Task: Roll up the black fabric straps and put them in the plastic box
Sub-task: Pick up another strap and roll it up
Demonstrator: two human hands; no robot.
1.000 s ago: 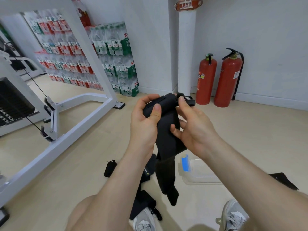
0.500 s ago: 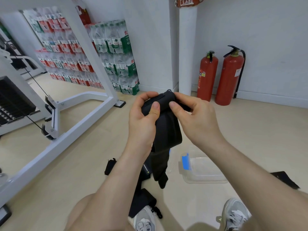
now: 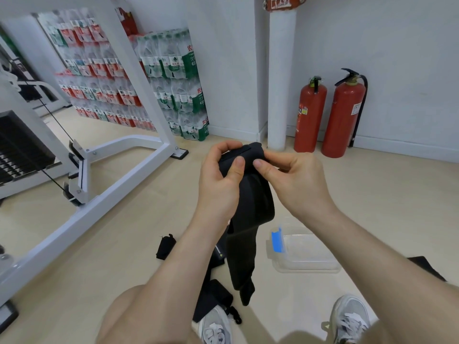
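Head view, looking down at the floor. Both hands are raised at frame centre, holding one black fabric strap (image 3: pixel 250 214). The left hand (image 3: pixel 221 187) grips the strap's partly rolled upper end, thumb pressed flat on the front of the roll and fingers curled over its top. The right hand (image 3: pixel 295 184) pinches the right side of the same roll between thumb and curled fingers. The two thumb tips sit just beside each other on the fabric. Below the roll the unrolled length of the strap hangs down between the forearms, its lower end near the floor at lower centre. The plastic box (image 3: pixel 308 269) is clear and lies on the floor right of centre, below the right wrist and apart from the hanging strap; a blue tab (image 3: pixel 277 242) marks its left end. More black pieces lie on the floor: a small bundle (image 3: pixel 165 247) left of the left forearm, a loose strap (image 3: pixel 213 296) at lower centre by the left shoe (image 3: pixel 216 328), and a flat piece (image 3: pixel 427 266) at the right edge. The right shoe (image 3: pixel 350 319) is at lower right. Background: white machine frame (image 3: pixel 87 175) on the left, stacked bottled-water packs (image 3: pixel 173 85) at upper left, two red fire extinguishers (image 3: pixel 327 115) against the wall at upper right.
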